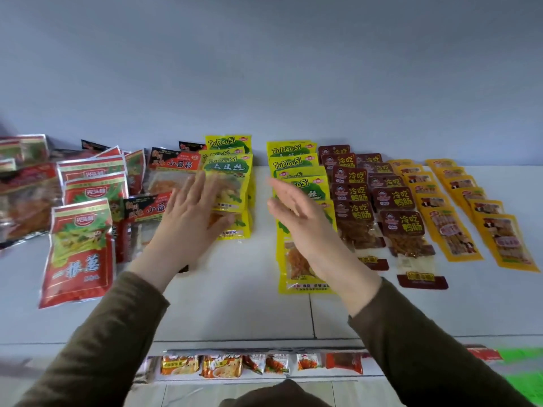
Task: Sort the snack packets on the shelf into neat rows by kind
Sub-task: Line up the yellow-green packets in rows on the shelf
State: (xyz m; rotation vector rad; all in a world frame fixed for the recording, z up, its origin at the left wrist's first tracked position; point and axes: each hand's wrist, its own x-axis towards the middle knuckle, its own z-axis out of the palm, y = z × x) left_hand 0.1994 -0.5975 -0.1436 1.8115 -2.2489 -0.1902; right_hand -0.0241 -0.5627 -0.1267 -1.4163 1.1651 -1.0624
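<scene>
**Snack Shelf: Both Hands Open Over the Yellow Packet Rows**

Small snack sachets [252,366] line the lower shelf edge, nearest the camera, below both olive sleeves [97,342].

Left hand [191,218]: fingers straight and spread, palm down, holding nothing. Its fingertips [202,179] lie on the left row of yellow TuDouSi packets [232,183], and the thumb side rests at the lower packets of that row. Black-and-red packets [164,177] lie under and just left of the knuckles. Farther left of the fingers lie the red packets [79,251] (overlapping, not squared up).

Right hand [305,221]: fingers straight and close together, hand turned on edge, gripping nothing. It stands over the second row of yellow TuDouSi packets [296,168]; whether it touches them cannot be told. A bare strip of white shelf [258,259] separates the two hands.

Right of the right hand's fingers, in order:
- two rows of dark red packets [393,201], overlapping front to back;
- two rows of orange-yellow packets [458,224], angled slightly outward.

A plain pale wall [264,69] stands beyond all fingertips.
</scene>
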